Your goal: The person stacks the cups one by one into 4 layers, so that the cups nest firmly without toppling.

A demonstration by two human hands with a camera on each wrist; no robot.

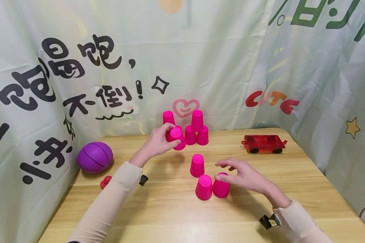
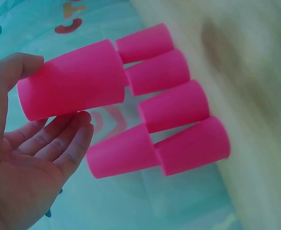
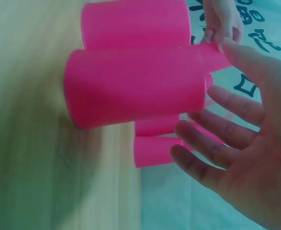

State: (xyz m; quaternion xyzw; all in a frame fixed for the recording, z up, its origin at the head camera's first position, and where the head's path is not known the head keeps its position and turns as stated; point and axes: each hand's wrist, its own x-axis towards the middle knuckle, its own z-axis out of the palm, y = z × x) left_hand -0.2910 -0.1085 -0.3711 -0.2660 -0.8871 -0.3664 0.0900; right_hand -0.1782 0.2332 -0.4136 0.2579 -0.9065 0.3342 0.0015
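Between its thumb and fingers my left hand [image 1: 158,140] grips a pink cup [image 1: 177,139], upside down and slightly tilted. Behind it stand more pink cups [image 2: 193,146]; one upper cup [image 1: 197,120] sits across two lower ones, and another upper cup [image 1: 168,117] rises at the left, its base partly hidden by the hand. My right hand [image 1: 246,173] spreads its fingers over a front cup [image 1: 221,185], the thumb by its top; contact is unclear. Beside that cup stands a second front cup [image 1: 203,187], with a third cup [image 1: 197,165] just behind.
A purple ball [image 1: 95,157] sits at the table's left edge, with a small red object [image 1: 105,182] near the left sleeve. At the back right is a translucent red wheeled toy car [image 1: 264,144]. A printed cloth [image 1: 216,67] hangs behind the wooden table [image 1: 170,216].
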